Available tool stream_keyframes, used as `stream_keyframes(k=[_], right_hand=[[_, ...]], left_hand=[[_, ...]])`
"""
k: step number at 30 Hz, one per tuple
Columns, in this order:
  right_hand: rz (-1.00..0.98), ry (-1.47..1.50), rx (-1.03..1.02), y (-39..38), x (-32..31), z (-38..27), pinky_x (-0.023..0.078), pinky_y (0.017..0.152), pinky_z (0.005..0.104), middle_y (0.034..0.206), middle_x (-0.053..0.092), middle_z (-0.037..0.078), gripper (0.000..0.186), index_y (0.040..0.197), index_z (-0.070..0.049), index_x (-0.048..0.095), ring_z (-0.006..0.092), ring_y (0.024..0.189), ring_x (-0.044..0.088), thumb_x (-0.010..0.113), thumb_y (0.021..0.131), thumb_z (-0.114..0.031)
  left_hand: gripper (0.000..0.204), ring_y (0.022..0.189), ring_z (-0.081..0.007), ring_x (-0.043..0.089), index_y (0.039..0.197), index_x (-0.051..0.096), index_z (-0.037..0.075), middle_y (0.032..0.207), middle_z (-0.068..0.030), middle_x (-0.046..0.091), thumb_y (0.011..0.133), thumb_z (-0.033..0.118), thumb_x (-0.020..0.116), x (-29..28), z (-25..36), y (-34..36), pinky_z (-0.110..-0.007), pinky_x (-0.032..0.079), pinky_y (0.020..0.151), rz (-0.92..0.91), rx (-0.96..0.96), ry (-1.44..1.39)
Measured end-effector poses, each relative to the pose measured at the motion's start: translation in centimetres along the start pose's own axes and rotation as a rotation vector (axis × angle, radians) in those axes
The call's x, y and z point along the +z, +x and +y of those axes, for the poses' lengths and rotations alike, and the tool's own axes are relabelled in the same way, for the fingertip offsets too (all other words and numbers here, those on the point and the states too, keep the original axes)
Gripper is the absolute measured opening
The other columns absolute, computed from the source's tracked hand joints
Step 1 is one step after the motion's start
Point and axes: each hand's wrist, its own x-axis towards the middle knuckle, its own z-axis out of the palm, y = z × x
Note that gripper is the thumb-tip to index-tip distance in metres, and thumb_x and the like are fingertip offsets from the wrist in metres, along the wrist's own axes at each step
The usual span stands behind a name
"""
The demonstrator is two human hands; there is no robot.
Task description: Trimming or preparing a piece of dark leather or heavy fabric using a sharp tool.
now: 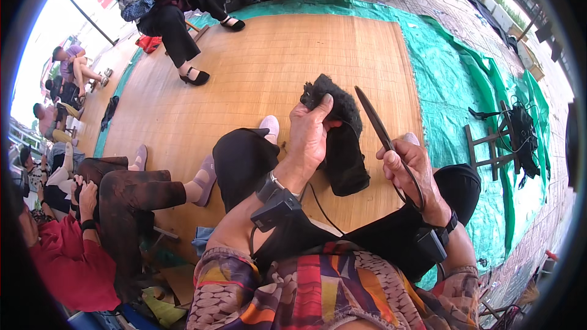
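Near the centre, my left hand (307,137) is closed on a black fabric piece (343,162) with a ragged, fluffy upper part, pinched under the thumb; its long dark lower end hangs down behind the hand. To the right, my right hand (411,165) grips long black scissors (375,119), their tip pointing up beside the fabric and a slim handle curving down past my palm. The scissors look apart from the fabric. Both wrists carry dark strapped devices, and my dark-trousered knees are beneath.
A woven mat (257,55) lies over green tarpaulin (452,67). A wooden stool (489,146) with black cords and items stands at right. A seated person (171,18) handles dark cloth at top; other people (92,250) sit along the left, one close beside me.
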Motion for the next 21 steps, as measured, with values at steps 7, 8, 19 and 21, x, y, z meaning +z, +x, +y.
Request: stream_keyframes(k=[7,8,19,21], right_hand=[[-0.009,0.053,-0.018,0.1,-0.5,-0.3,0.036,0.045,0.021,0.056,0.049,0.0,0.05,0.077,0.0,0.056,0.0053,0.052,0.046,0.055,0.085,-0.049],[-0.043,-0.022,-0.011,0.2,-0.4,-0.1,0.035,0.045,0.0214,0.056,0.049,0.0,0.05,0.076,0.0,0.056,0.0054,0.052,0.046,0.055,0.085,-0.049],[-0.071,0.035,0.004,0.2,0.1,0.5,0.038,0.048,0.0207,0.057,0.051,0.0,0.056,0.083,0.002,0.059,0.0058,0.053,0.048,0.056,0.082,-0.054],[-0.075,0.02,-0.013,0.2,0.2,0.3,0.038,0.048,0.0204,0.057,0.051,0.0,0.055,0.084,0.002,0.059,0.0055,0.053,0.048,0.057,0.082,-0.053]], left_hand=[[0.005,0.073,-0.0145,0.063,0.084,0.063,0.01,0.082,-0.0029,0.066,0.083,0.014,0.063,0.1,0.3,-0.2,-0.029,0.047,0.06,0.031,0.01,-0.012],[0.005,0.073,-0.0145,0.063,0.084,0.063,0.01,0.082,-0.0029,0.066,0.083,0.014,0.063,0.0,0.2,-0.1,-0.029,0.047,0.06,0.026,0.003,-0.011],[0.005,0.072,-0.0142,0.063,0.086,0.063,0.01,0.083,-0.0022,0.066,0.083,0.014,0.062,0.3,0.4,0.1,-0.029,0.048,0.059,-0.028,0.038,-0.037],[0.005,0.072,-0.0142,0.063,0.086,0.063,0.01,0.083,-0.0019,0.066,0.084,0.014,0.062,-0.2,0.5,0.3,-0.029,0.048,0.059,-0.014,0.029,-0.044]])
